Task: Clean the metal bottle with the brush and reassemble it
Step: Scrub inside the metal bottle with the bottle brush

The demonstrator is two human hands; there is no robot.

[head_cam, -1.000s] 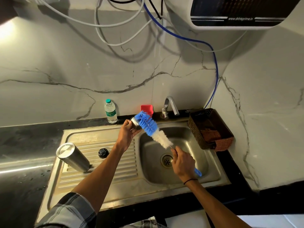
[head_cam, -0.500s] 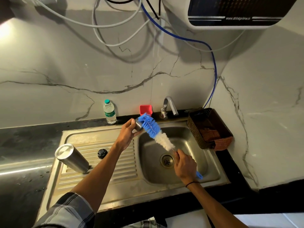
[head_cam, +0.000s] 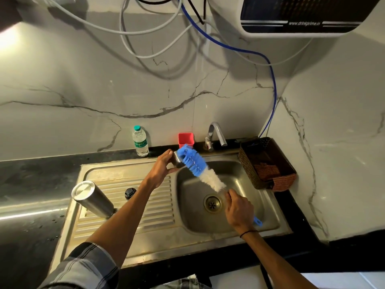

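My left hand [head_cam: 161, 171] curls its fingers [head_cam: 166, 154] round a small steel cup-shaped bottle part [head_cam: 177, 160], held just above the back-left rim of the stainless steel sink basin [head_cam: 258, 197]. My right hand [head_cam: 239, 209] grips the blue plastic handle [head_cam: 257, 221] of the long bottle brush with blue and white bristles [head_cam: 199, 166], over the basin beside its round drain [head_cam: 212, 203]. The blue bristle tip touches the steel part; whether it enters the opening I cannot tell.

Step in hand, as I judge it: scrubbing this small piece, the main body not yet reassembled. The next move calls for turning the brush against the part, then setting it down to reach the body.

The cylindrical steel bottle body [head_cam: 91, 199] lies tilted on the ribbed drainboard [head_cam: 158, 215] left of the basin, with a small black round cap [head_cam: 130, 192] just beside it.

Behind the basin stand a chrome tap [head_cam: 215, 134], a red square plastic cup [head_cam: 186, 139] and a clear plastic water bottle with a green cap [head_cam: 140, 141]. A brown woven basket holding a checked cloth [head_cam: 245, 161] sits on the dark worktop [head_cam: 31, 176] right of the basin. The tap and red cup, close behind the brush tip, may hinder wide strokes.
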